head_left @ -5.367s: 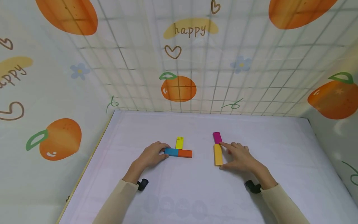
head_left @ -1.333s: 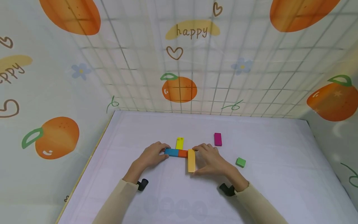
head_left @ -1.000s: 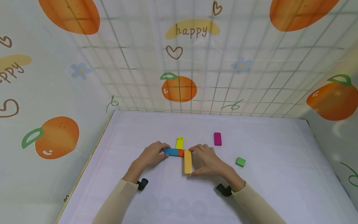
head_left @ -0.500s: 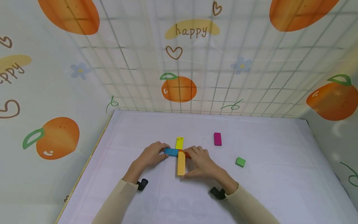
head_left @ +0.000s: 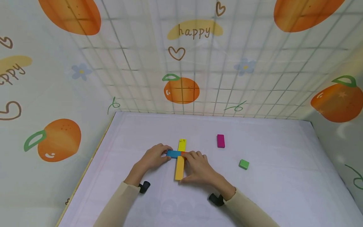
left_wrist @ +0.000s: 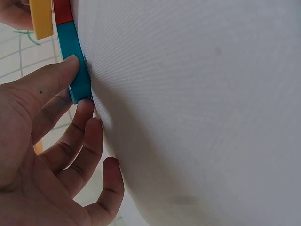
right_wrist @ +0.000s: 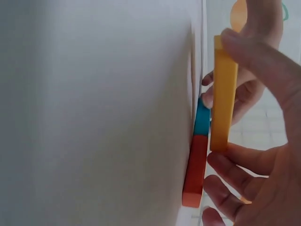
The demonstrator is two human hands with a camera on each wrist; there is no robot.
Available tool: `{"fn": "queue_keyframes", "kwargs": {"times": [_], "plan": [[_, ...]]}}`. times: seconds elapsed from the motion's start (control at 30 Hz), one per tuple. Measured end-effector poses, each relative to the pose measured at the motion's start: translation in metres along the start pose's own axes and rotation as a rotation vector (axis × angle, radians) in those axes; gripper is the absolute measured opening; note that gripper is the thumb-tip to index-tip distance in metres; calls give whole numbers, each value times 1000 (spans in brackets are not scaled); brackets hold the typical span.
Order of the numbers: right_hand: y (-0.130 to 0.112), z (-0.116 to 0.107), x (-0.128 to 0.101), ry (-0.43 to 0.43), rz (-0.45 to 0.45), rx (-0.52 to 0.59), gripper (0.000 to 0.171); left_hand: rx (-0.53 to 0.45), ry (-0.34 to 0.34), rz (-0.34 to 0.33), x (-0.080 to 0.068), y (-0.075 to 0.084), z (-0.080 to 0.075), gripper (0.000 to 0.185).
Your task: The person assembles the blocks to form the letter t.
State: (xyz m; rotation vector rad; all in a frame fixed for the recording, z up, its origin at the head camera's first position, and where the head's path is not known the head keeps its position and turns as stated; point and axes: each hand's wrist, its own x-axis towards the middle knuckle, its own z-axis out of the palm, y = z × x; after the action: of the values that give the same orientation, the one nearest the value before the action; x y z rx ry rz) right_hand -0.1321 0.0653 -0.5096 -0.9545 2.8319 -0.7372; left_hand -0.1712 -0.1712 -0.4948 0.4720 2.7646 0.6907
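My left hand (head_left: 153, 157) pinches the outer end of a blue block (head_left: 174, 154) between thumb and fingers. An orange-red block (right_wrist: 195, 169) lies end to end with the blue one on the table. Behind their joint a bright yellow block (head_left: 182, 145) lies pointing away. My right hand (head_left: 200, 168) grips a longer amber block (head_left: 180, 168) by its two ends, thumb at the near end and fingertips at the far end. In the right wrist view the amber block hangs clear of the table, and its far end overlaps the row in the head view.
A magenta block (head_left: 220, 141) lies at the back right of the row. Nearer, to the right of my right hand, is a small green block (head_left: 244, 164). The white table (head_left: 269, 142) is walled by patterned cloth (head_left: 136, 78) at the back and sides.
My right hand has carried the amber block leftward from beside the magenta block to the front of the row. The green block has come into view. My left hand keeps its place.
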Motion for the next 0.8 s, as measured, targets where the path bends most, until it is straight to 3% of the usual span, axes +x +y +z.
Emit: {"fn": "queue_keyframes", "kwargs": {"times": [0.8], "plan": [[-8, 7, 2, -27, 47, -53, 98, -2, -3, -3, 0, 0, 0, 35]]}}
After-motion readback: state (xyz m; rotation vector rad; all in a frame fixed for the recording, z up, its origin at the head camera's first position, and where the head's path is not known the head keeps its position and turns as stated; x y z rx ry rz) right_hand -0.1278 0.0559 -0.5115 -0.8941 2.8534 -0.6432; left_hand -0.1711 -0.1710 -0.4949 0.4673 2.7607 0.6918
